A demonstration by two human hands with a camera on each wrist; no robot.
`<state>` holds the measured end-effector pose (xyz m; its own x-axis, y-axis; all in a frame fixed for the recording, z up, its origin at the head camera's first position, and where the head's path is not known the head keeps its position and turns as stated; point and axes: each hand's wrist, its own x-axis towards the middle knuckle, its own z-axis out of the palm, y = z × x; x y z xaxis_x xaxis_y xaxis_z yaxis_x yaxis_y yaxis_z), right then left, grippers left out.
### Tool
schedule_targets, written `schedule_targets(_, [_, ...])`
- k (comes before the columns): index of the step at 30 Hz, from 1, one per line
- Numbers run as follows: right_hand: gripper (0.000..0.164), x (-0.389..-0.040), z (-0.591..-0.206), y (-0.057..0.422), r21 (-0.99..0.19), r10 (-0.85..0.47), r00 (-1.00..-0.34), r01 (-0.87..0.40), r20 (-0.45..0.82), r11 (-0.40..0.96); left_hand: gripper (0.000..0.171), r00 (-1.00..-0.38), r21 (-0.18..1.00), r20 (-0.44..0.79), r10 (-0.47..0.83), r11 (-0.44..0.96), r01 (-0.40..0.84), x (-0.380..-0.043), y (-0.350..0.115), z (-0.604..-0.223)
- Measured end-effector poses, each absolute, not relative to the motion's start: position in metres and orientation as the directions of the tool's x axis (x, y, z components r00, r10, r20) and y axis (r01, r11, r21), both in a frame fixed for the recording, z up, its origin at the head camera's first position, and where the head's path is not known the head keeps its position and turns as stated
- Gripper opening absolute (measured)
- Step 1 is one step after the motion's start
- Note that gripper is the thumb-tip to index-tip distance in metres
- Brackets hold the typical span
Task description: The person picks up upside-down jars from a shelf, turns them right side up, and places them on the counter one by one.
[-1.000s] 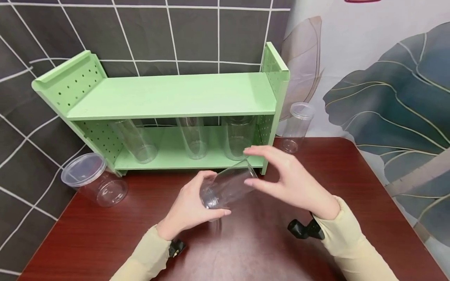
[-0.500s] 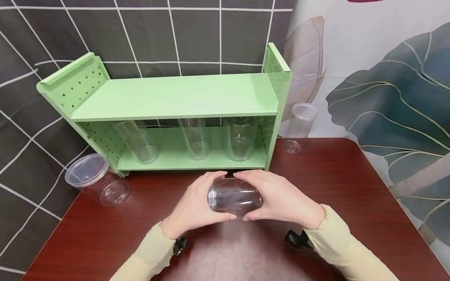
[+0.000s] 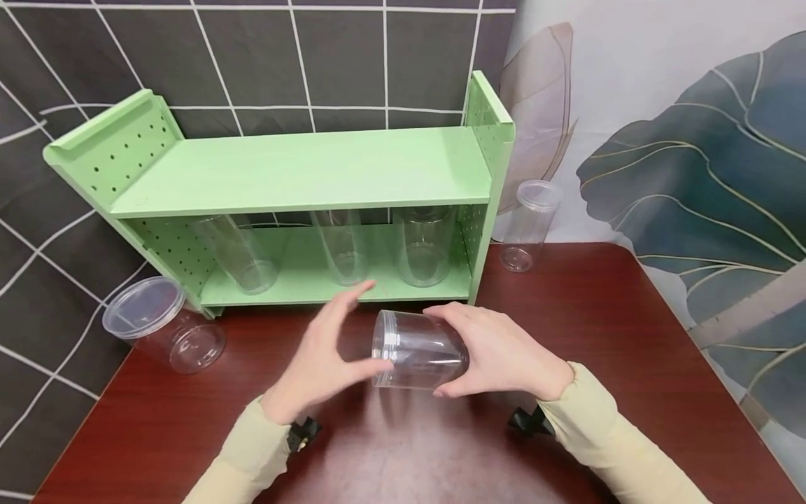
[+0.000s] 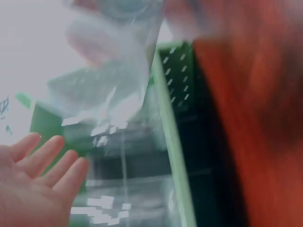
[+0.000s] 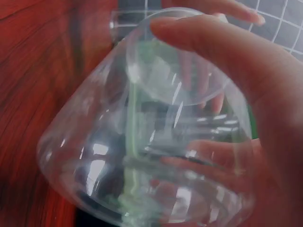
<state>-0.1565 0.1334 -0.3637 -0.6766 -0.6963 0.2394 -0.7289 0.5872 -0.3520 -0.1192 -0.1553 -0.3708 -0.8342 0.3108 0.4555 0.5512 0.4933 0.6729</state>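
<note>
A clear plastic jar (image 3: 418, 350) is tipped on its side above the brown table, its ridged end pointing left. My right hand (image 3: 506, 353) grips the jar around its right end, thumb below and fingers above. In the right wrist view the transparent jar (image 5: 109, 156) fills much of the picture, with the fingers curved around it. My left hand (image 3: 324, 350) has its fingers spread beside the ridged end, and its thumb overlaps that end in the head view. In the left wrist view the left hand's fingers (image 4: 47, 165) are extended and hold nothing.
Behind the hands stands a green two-level shelf (image 3: 302, 168); three clear containers, one of them a tall cylinder (image 3: 422, 252), are on its lower level. A wide lidded jar (image 3: 170, 329) is left of it, and a slim lidded jar (image 3: 529, 227) stands right on the table (image 3: 598, 315).
The right hand has closed around the jar, which has turned from slanted to nearly level. The left hand has let go of the ridged end and moved left.
</note>
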Motion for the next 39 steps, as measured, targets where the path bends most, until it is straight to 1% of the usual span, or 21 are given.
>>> schedule_targets(4, [0.102,-0.158,-0.364,0.137,-0.384,-0.688,-0.684,-0.718,0.241,0.580,0.085,-0.815,0.664,0.559,0.156,0.505,0.552,-0.121,-0.179,-0.356])
schedule_targets(7, [0.108,-0.160,-0.364,0.138,-0.398,-0.686,-0.683,-0.719,0.250,0.570,0.079,-0.771,0.642,0.635,0.045,0.525,0.559,-0.121,-0.194,-0.343])
schedule_targets(12, [0.119,-0.161,-0.365,0.140,-0.409,-0.686,-0.678,-0.723,0.263,0.558,0.068,-0.686,0.611,0.720,-0.103,0.564,0.556,-0.114,-0.209,-0.309])
schedule_targets(15, [0.117,-0.160,-0.364,0.143,-0.417,-0.683,-0.677,-0.724,0.276,0.549,0.058,-0.631,0.613,0.752,-0.191,0.552,0.565,-0.111,-0.217,-0.291])
schedule_targets(19, [0.110,-0.160,-0.364,0.145,-0.466,-0.686,-0.666,-0.726,0.294,0.505,0.052,-0.568,0.640,0.759,-0.317,0.519,0.566,-0.112,-0.236,-0.278])
schedule_targets(22, [0.108,-0.160,-0.364,0.147,-0.503,-0.696,-0.652,-0.729,0.301,0.465,0.052,-0.540,0.698,0.716,-0.442,0.444,0.563,-0.116,-0.257,-0.272])
schedule_targets(27, [0.107,-0.160,-0.362,0.151,-0.490,-0.711,-0.632,-0.746,0.309,0.451,0.048,-0.484,0.770,0.567,-0.666,0.218,0.600,-0.125,-0.291,-0.260])
schedule_targets(29, [0.106,-0.160,-0.361,0.152,-0.481,-0.712,-0.629,-0.750,0.310,0.453,0.048,-0.463,0.778,0.506,-0.728,0.153,0.609,-0.128,-0.303,-0.256])
schedule_targets(31, [0.106,-0.159,-0.360,0.153,-0.485,-0.708,-0.634,-0.746,0.310,0.456,0.050,-0.459,0.792,0.450,-0.766,0.106,0.601,-0.131,-0.313,-0.253])
schedule_targets(33, [0.105,-0.158,-0.360,0.153,-0.495,-0.701,-0.644,-0.737,0.306,0.460,0.053,-0.480,0.811,0.396,-0.783,0.052,0.583,-0.134,-0.322,-0.252])
schedule_targets(37, [0.104,-0.156,-0.359,0.154,-0.512,-0.686,-0.662,-0.720,0.303,0.469,0.061,-0.566,0.873,0.299,-0.769,-0.020,0.488,-0.141,-0.337,-0.256])
schedule_targets(39, [0.105,-0.156,-0.359,0.155,-0.521,-0.681,-0.666,-0.715,0.304,0.467,0.065,-0.596,0.898,0.258,-0.760,-0.039,0.438,-0.144,-0.343,-0.260])
